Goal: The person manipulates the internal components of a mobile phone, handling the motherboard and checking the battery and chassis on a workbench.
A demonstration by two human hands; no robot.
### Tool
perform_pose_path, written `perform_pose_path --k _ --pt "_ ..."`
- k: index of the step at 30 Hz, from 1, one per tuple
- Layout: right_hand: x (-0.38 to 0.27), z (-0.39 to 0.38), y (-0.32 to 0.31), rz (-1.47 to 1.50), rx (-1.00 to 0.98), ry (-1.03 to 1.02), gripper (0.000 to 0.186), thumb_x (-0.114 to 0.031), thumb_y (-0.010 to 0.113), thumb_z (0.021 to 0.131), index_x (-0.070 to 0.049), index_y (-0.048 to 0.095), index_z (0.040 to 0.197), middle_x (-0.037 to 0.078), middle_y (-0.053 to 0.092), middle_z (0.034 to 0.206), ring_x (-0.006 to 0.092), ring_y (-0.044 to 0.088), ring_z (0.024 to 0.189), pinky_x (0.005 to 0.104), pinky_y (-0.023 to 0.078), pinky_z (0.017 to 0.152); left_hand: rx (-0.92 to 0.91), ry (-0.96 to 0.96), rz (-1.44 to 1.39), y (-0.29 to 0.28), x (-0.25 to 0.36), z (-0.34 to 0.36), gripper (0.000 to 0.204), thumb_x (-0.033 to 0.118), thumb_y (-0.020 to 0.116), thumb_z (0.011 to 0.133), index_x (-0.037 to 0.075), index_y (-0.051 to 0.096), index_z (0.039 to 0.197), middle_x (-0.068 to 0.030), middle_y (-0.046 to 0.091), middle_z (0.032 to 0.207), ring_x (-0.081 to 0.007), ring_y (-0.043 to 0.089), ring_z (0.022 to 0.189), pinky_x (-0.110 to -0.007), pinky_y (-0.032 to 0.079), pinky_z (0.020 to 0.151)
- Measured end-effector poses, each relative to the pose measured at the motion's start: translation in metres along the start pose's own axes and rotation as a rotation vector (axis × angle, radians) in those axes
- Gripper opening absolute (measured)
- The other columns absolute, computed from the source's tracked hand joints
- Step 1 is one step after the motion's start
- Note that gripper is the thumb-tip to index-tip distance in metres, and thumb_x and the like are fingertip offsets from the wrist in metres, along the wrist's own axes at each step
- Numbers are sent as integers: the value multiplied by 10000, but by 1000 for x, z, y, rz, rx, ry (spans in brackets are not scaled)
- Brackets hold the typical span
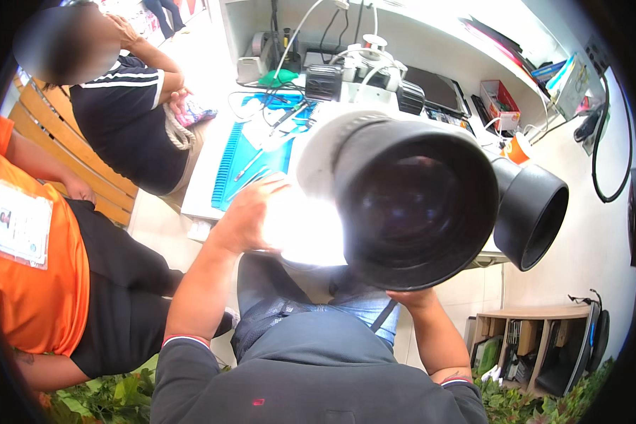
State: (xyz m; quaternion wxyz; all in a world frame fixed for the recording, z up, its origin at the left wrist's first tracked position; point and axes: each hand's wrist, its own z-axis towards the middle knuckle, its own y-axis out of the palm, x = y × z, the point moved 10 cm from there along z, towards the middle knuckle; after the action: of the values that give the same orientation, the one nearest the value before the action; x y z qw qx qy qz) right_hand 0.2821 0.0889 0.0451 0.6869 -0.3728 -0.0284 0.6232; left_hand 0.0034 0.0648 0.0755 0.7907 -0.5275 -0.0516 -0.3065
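1. Nearest to us looms the large eyepiece [417, 205] of a microscope, black and round, above the white table [203, 191]; we place everything else by it.
2. Just left of the large eyepiece we see our left hand [251, 215], its fingers bent and close together at the edge of a white glare [307, 230]. The glare washes out whatever is there, so we cannot tell if they pinch anything.
3. Our right hand [413, 299] shows only in part below the large eyepiece's rim; we cannot tell its grip or whether it touches the rim.
4. Beyond the large eyepiece, to its right, we have a red box [500, 106] with pale contents too small to make out, and nearer, an orange cup [517, 150].
5. Well below and right of it, a wooden shelf unit [537, 311] holds dark and green items in its compartments.
6. Left of and beyond it, slim tools [249, 165] lie on a blue mat [222, 177].
7. Farther left, we have a person in an orange shirt [42, 283] and another in a dark top [131, 131].
8. The large eyepiece blocks our view of the table behind it; a second eyepiece [533, 215] juts out on its right.
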Motion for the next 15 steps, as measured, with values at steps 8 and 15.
perform_pose_path --k 8,15 --pt "-46 20 -10 -55 24 -55 310 -8 746 757 -7 704 1064 137 697 963 312 677 840 391 568 744 -31 21 -83 -10 17 -2 553 207 829 570 5 675 1062 -174 679 1063 -376 632 1050 -429 536 931" --pt "-45 -68 1 72 -55 199 326 14 767 788 -9 725 1111 142 670 942 306 656 815 393 544 729 32 5 -34 -21 18 1 628 142 852 615 2 706 1210 -168 712 1168 -343 658 1086 -412 546 969"
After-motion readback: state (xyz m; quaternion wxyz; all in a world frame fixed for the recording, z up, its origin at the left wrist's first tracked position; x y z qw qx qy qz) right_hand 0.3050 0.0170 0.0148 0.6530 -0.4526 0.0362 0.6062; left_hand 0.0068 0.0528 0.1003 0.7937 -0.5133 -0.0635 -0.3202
